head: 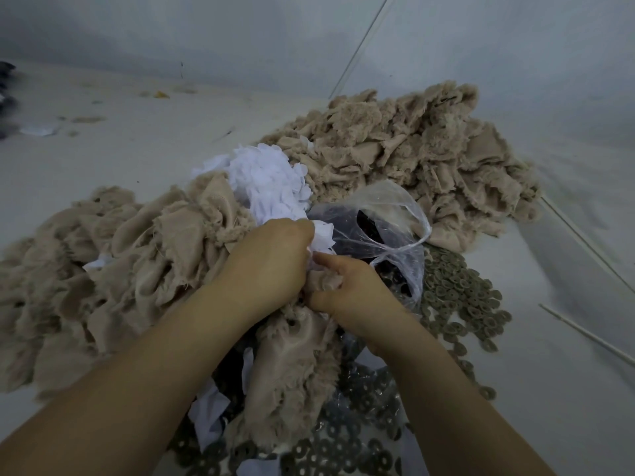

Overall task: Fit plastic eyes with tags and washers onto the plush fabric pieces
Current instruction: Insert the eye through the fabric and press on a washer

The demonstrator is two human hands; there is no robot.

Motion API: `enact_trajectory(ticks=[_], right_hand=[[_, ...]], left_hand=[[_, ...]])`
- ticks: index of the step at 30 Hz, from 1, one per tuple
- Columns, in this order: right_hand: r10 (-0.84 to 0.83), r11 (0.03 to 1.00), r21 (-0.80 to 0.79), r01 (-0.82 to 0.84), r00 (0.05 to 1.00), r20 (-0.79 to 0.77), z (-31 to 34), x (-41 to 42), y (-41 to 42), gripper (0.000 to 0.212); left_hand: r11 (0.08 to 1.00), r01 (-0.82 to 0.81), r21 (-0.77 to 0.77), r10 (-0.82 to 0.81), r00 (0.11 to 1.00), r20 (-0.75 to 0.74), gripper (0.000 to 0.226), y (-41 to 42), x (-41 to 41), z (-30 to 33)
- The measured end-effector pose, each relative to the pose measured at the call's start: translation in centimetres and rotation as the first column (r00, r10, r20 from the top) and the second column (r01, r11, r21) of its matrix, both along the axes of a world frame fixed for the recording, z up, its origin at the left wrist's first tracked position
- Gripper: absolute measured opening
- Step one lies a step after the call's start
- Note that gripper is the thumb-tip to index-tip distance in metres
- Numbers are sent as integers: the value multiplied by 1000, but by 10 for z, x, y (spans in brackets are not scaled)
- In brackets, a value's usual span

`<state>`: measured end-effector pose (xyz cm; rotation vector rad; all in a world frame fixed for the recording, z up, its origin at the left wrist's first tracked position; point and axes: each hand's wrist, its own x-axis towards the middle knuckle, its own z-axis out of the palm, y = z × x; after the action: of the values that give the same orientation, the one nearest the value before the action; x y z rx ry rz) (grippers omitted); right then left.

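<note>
My left hand (275,259) and my right hand (347,290) meet at the middle of the view. Both grip one beige plush piece (292,359) that hangs down between them. The left fingers also pinch a white tag (323,240) at the top of that piece. A heap of white tags (268,180) lies just beyond my hands. A clear plastic bag (374,228) with black plastic eyes inside sits right behind my right hand. Grey washers (457,297) are spread at the right and below my arms.
A large pile of beige plush pieces (412,146) lies at the back right, another pile (113,269) at the left. Thin white rods (584,334) lie at the right on the pale work surface (103,156). A grey wall stands behind.
</note>
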<state>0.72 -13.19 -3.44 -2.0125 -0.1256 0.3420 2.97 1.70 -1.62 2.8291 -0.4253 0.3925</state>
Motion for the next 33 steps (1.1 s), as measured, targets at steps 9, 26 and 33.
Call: enact_trajectory(ticks=[9,26,33], right_hand=[[26,1000,-1,-26,1000,11,2,-2,2,56],[-191,979,90,184,979,68,-1,-32,-13,57],[-304,930,232,285,951,51,-7,-59,-29,41]], left_hand=[[933,-61,354,36,996,77,16,-27,25,9],[482,-156,-862,-56,977,-207,23,-4,-31,11],[368,-103,-924,-11,993,-115,29,-6,-59,-2]])
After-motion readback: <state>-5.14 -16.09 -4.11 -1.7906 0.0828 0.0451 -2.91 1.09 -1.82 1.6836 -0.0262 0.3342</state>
